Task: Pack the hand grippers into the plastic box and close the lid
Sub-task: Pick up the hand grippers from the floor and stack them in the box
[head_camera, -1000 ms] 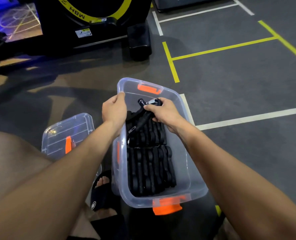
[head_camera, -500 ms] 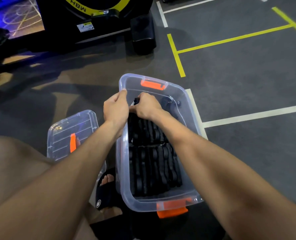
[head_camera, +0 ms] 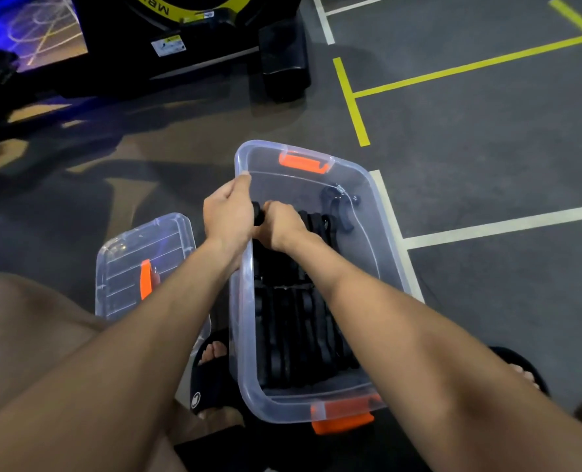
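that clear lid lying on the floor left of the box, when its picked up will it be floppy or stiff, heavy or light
The lid looks like thin clear plastic, so probably light. Its moulded ribs and raised rim suggest it will stay fairly stiff, perhaps flexing a little if lifted by one corner. Its smooth surface may be slightly slippery; the orange latch might offer better grip.

Both forearms bare, no sleeves, no watch or rings visible on left hand [head_camera: 227,212] or right hand [head_camera: 281,225]. Bare thigh at lower left. Black slide sandals on both feet; left sandal [head_camera: 203,386] has small white round logo, right sandal [head_camera: 521,367] partly hidden, possibly matching.
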